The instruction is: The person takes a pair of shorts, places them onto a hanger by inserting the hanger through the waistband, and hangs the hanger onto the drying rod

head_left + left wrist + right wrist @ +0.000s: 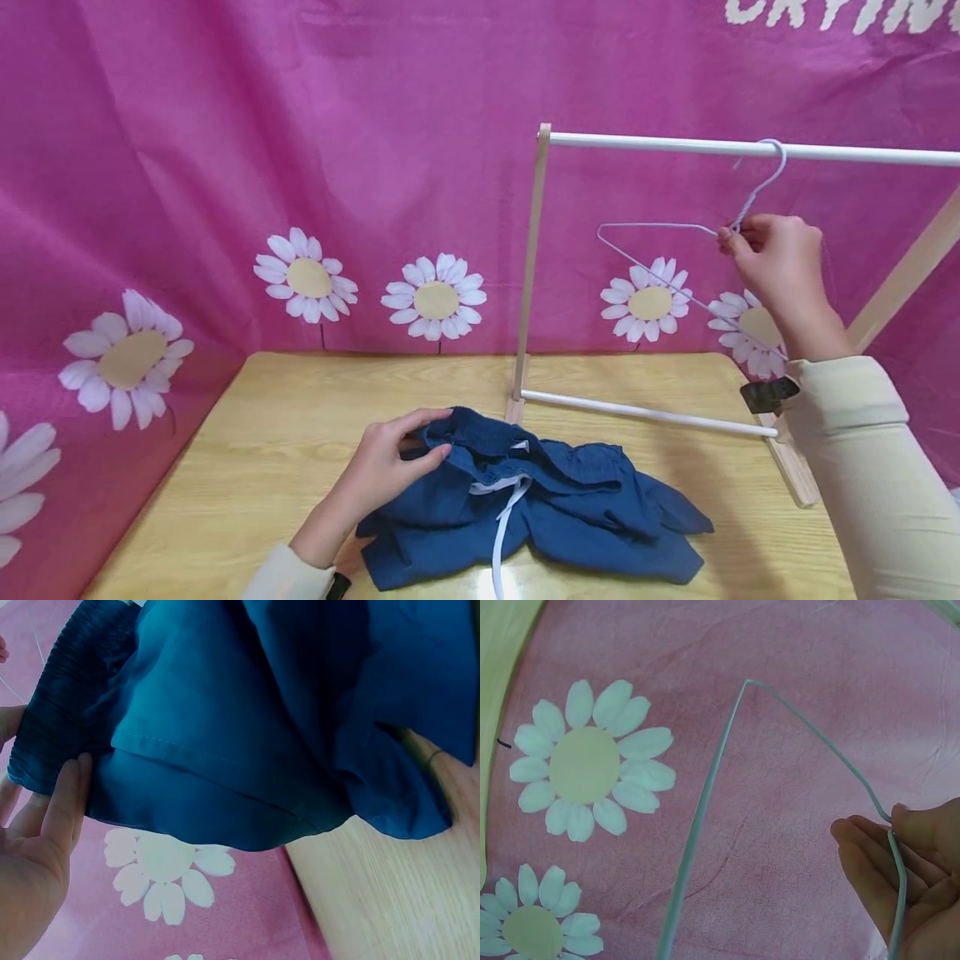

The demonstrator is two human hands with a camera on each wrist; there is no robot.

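My left hand (378, 462) pinches the waistband of a pair of navy blue shorts (450, 529) between thumb and fingers. The shorts lie on the table with the waistband lifted at that side, and a white drawstring (501, 533) trails toward me. In the left wrist view the gathered waistband and one side of the shorts (202, 712) show. Higher up, my right hand (783, 258) pinches a thin white wire hanger (660, 224) just below its twisted neck. The hanger's hook curves over the rack's upper bar; whether it bears on the bar I cannot tell.
A clothes rack with wooden posts (530, 267) and a white upper bar (652, 143) stands at the right of the wooden table (300, 400). Its lower bar (645, 411) runs just behind the shorts. A pink cloth (420, 125) printed with daisies hangs around the table.
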